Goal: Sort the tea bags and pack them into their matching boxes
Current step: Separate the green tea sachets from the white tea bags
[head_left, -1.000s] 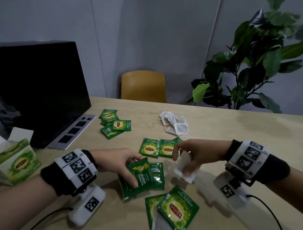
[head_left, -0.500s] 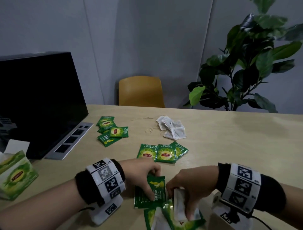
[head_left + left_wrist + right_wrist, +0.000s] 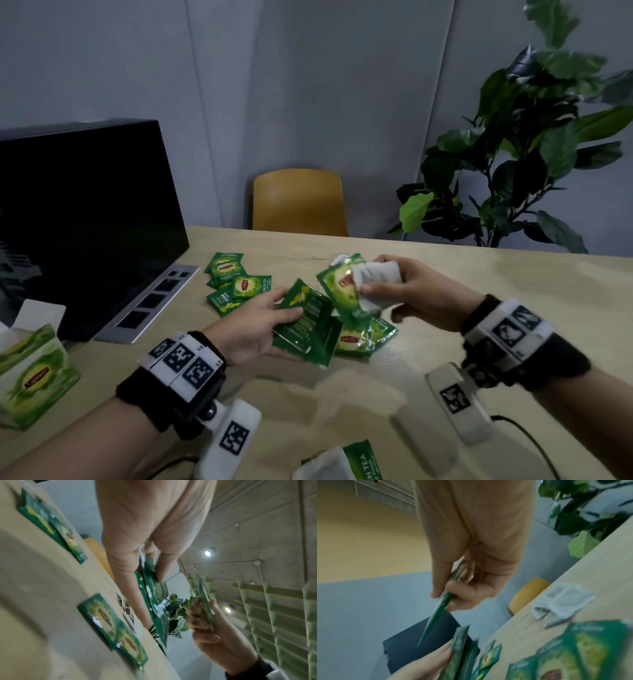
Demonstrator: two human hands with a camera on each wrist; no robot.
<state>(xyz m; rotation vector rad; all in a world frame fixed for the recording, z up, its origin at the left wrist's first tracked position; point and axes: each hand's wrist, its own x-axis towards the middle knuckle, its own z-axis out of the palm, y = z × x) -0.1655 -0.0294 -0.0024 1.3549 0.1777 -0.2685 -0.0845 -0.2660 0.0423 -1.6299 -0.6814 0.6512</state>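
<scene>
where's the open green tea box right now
In the head view the tea box stands at the table's far left edge, in front of the black monitor and left of the left hand.

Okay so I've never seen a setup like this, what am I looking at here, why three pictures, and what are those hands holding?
No machine here: a person sorts tea bags wearing three cameras. The wide picture comes from the head; the two tilted ones come from the wrists, looking along the fingers.

The left hand holds a few dark green sachets above the table. The right hand grips a lighter green sachet together with plain white tea bags.

More green sachets lie on the table, and an open green tea box stands at the left. The patterned wristbands are part of the camera mounts.
</scene>
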